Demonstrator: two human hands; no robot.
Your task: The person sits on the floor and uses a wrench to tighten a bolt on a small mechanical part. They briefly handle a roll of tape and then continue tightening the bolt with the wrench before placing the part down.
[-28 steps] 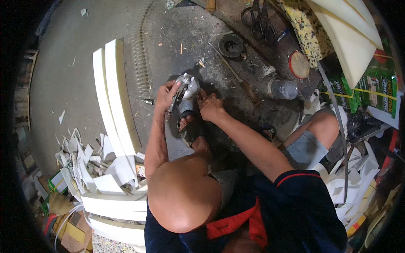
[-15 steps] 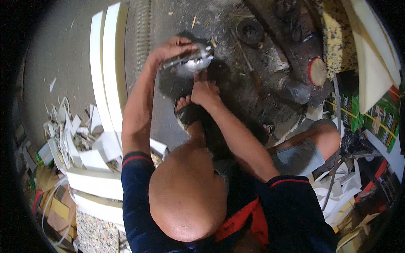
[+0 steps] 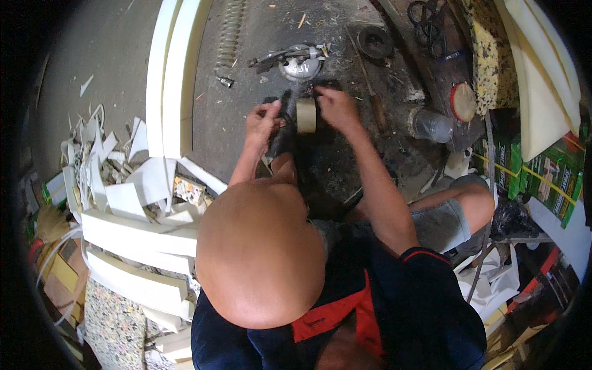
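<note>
A metal spray gun with a rounded silver cup lies on the dark floor, beyond both hands and touched by neither. A yellowish roll of tape stands between my hands. My left hand is just left of the roll, thumb and fingers pinched together; what they hold, if anything, I cannot make out. To the roll's right is my right hand, its fingers bent and closed near a small dark shape at the roll's far end. Whatever is between those fingertips is too blurred to name. My foot is partly hidden under the left hand.
A coiled air hose ends in a metal coupling left of the gun. Long white foam strips and a heap of offcuts lie left. Rightward are a dark ring, a wooden-handled tool and a clear plastic bottle.
My left hand has let go of the spray gun, which now lies on the floor. Both hands have come to either side of the tape roll, the left nearer me, the right farther away.
</note>
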